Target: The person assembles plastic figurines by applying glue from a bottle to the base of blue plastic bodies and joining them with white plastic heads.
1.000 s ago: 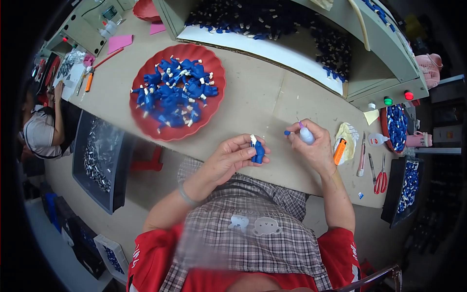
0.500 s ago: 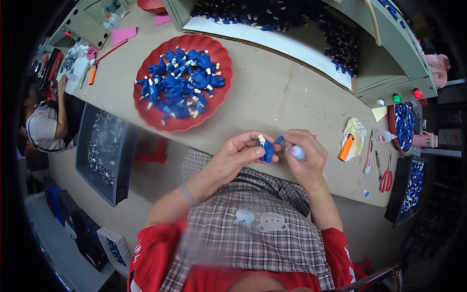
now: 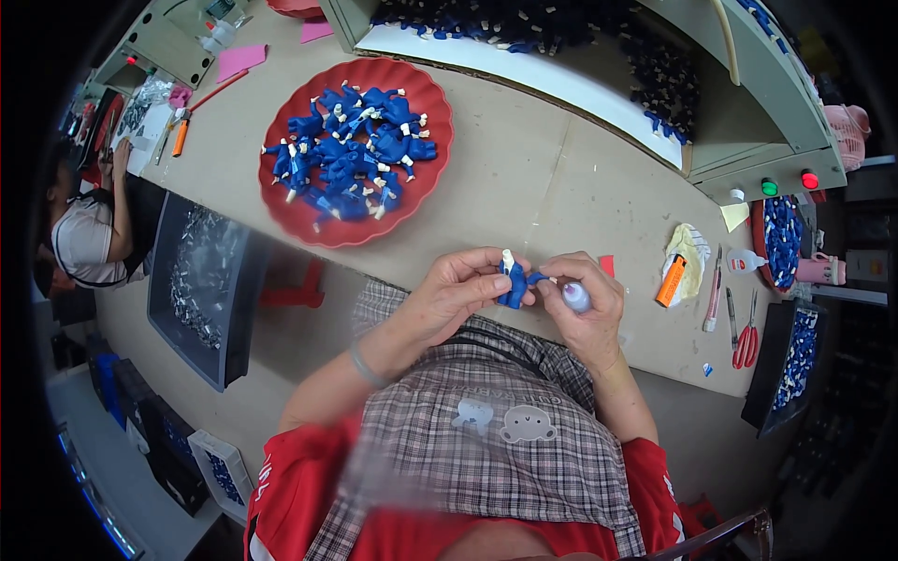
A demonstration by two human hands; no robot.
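Figure (image 3: 515,288) was held in left grip (image 3: 458,292), blue piece (image 3: 536,278) and bottle (image 3: 576,298) in right grip (image 3: 599,320); pieces were judged not yet joined.

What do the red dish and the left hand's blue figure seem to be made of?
Red dish: probably plastic with a satin finish; its scalloped rim looks moulded. Blue figure: perhaps plastic or rubber, fairly matte; its smooth, rounded body suggests moulding.

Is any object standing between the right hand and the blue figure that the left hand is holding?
Only the small blue piece, pinched in the right hand, lies between that hand and the blue figure in the left hand; whether piece and figure touch is unclear. No other object visibly stands in the way.
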